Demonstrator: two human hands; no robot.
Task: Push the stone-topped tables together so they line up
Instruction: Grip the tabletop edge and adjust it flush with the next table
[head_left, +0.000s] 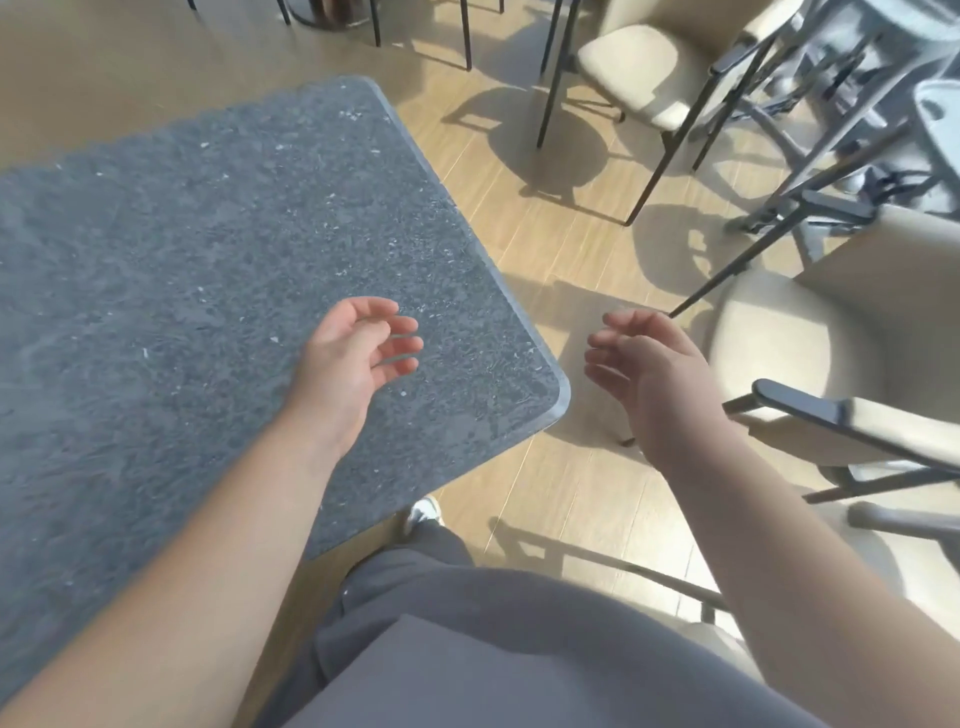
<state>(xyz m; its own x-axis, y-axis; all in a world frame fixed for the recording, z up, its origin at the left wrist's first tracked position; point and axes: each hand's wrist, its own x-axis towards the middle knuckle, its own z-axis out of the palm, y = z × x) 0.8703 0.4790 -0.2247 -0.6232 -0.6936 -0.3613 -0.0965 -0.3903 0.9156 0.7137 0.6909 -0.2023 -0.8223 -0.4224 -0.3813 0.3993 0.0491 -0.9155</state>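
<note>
A grey speckled stone-topped table (182, 249) fills the left half of the head view, its rounded near corner pointing right. My left hand (358, 353) hovers above the tabletop close to that corner, fingers apart and curled, holding nothing. Just past the corner, over the wooden floor, my right hand (644, 374) is held up with fingers loosely spread and empty. Neither hand touches the table. I see only one stone top; no second table is in view.
Cream-cushioned chairs with dark metal legs stand at the top right (639, 78) and close on the right (831, 374), one armrest (800, 400) near my right hand. Light wooden floor (545, 208) lies between them. My grey trousers (467, 649) and a shoe (426, 512) show below.
</note>
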